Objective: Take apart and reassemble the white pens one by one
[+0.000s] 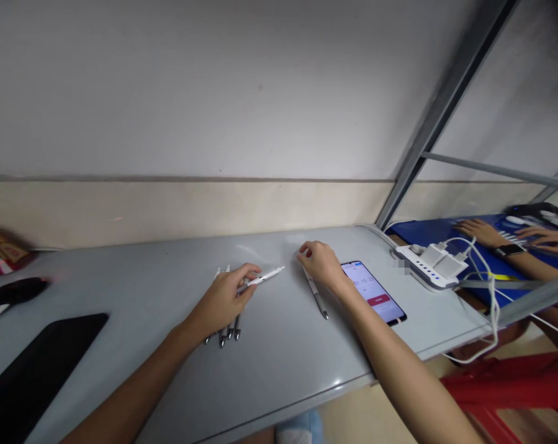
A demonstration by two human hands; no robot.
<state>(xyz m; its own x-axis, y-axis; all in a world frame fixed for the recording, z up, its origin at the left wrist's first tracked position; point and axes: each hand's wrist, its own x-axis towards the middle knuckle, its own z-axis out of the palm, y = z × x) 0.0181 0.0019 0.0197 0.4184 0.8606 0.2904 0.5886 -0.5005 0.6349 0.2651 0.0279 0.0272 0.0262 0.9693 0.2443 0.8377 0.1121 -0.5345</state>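
My left hand (227, 299) is closed round a white pen with a grey section (266, 277), its white end pointing right and slightly up. Beneath and beside that hand lie several similar pens (222, 340), close together; their middles are covered by the hand. My right hand (319, 262) has its fingers curled in a pinch at the upper end of another white and grey pen (319, 298). That pen slants down toward the table's front edge, and its gripped end is mostly hidden by the fingers.
A lit phone (375, 293) lies right of my right hand on the grey table (279, 370). Beyond it are a power strip (429, 268) with chargers and white cables. A black flat object (47, 364) and a red packet (4, 253) lie left. Another person's hands (482, 233) rest at right.
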